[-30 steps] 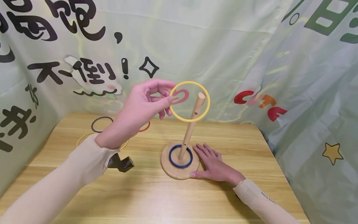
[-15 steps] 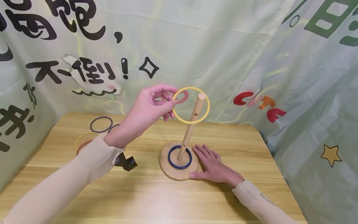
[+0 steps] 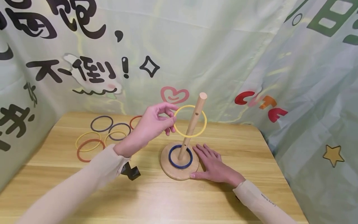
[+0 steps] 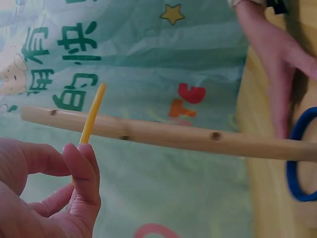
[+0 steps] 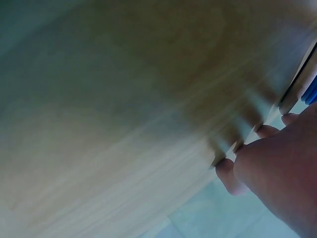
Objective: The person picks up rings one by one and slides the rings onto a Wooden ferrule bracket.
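In the head view, my left hand (image 3: pixel 156 123) pinches a yellow ring (image 3: pixel 193 136) by its left side, between thumb and fingers. The ring surrounds the upper part of a wooden peg (image 3: pixel 200 104), whose tip stands out above it. From the left wrist, the ring (image 4: pixel 93 116) appears edge-on, crossing the peg (image 4: pixel 173 141). A dark blue ring (image 3: pixel 180 167) lies around the peg's foot on the round wooden base (image 3: pixel 166 168). My right hand (image 3: pixel 211 166) rests flat beside the base, fingers extended, thumb touching its rim.
Several loose rings lie at the table's back left, among them a purple ring (image 3: pixel 91 125), an orange ring (image 3: pixel 90 140) and a red ring (image 3: pixel 135 117). A black block-shaped piece (image 3: pixel 134 173) shows below the left cuff. Printed cloth (image 3: pixel 218 62) hangs behind the table.
The left hand has brought the yellow ring down, from level with the peg's tip to below it. The right hand stays at the base.
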Motion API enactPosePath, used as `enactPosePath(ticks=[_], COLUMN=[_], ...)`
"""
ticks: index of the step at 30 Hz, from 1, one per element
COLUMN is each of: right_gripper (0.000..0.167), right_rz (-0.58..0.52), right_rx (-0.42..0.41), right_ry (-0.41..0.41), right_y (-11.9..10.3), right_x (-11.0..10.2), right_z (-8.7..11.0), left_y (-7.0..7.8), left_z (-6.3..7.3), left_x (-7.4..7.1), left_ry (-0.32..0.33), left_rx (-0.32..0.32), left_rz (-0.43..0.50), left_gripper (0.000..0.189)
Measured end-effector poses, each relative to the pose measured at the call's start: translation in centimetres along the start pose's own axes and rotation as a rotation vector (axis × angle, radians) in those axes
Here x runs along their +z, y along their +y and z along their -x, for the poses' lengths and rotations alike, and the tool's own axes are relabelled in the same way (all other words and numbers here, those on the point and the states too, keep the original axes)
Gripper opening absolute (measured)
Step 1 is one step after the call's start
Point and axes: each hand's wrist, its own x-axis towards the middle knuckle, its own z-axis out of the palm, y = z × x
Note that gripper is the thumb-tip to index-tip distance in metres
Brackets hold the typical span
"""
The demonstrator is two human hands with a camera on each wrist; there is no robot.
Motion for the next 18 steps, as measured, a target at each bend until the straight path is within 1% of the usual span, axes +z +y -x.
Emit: enactPosePath(ticks=[7,18], right_gripper=[0.109,0.112], right_rz=[0.003,-0.002], right_rx=[0.001,0.011], right_ry=[0.005,-0.006], right_y=[0.0,0.0], right_x=[-0.1,-0.1], right_z=[0.1,0.0], left_y=[-3.2,-8.2], left_z=[0.1,0.6], left_x=[0.3,0.6], left_ry=[0.008,0.026], left_rx=[-0.083,-0.138], left_rz=[-0.018,-0.017], left_gripper=[0.034,0.033])
